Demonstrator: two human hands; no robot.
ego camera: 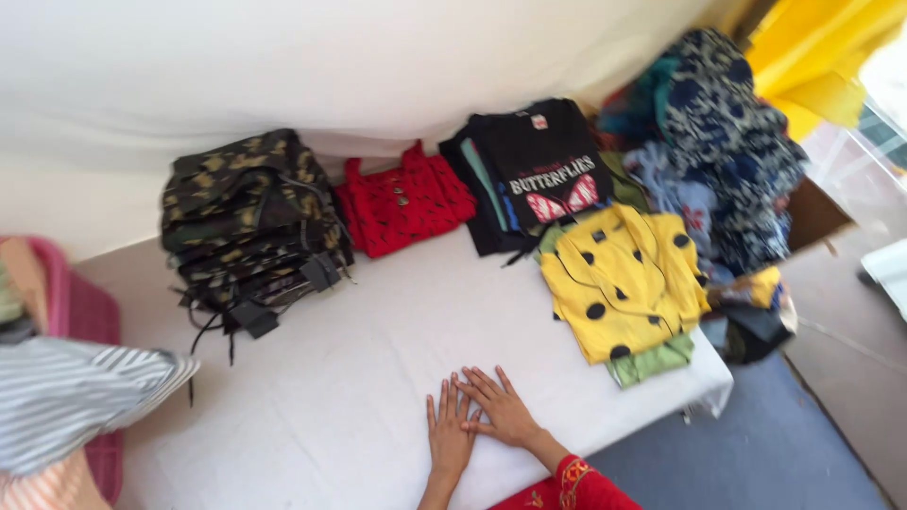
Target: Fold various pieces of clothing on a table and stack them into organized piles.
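The work surface is a bed [359, 378] covered with a plain white sheet, set against a white draped backdrop. A blue floor area lies to the right of the bed, and a yellow curtain [822, 57] hangs in the upper right corner.

Your left hand [449, 436] lies flat on the sheet near the front edge, palm down, fingers extended and released. Your right hand [501, 408] also lies flat, palm down, fingers spread; it touches and partly overlaps the left hand at the fingers. Neither hand grasps anything. A red embroidered sleeve [572, 486] covers the right forearm.

The bare sheet under your hands carries no garment; the folded stacks sit toward the back and right of the bed, well apart from your hands:

1. A camouflage stack [250, 217] sits at the back left, with black straps hanging from its front.
2. A red patterned garment [406, 203] lies just beside it, to the right.
3. A stack topped by a black printed shirt [543, 170] stands next in line.
4. A yellow garment with black dots [619, 279] lies nearest your hands, at the right edge, on top of a green piece.

A loose heap of blue patterned clothes [727, 151] rises beyond the right edge. A striped cloth [76, 397] and a pink basket [80, 312] occupy the left edge of the view.
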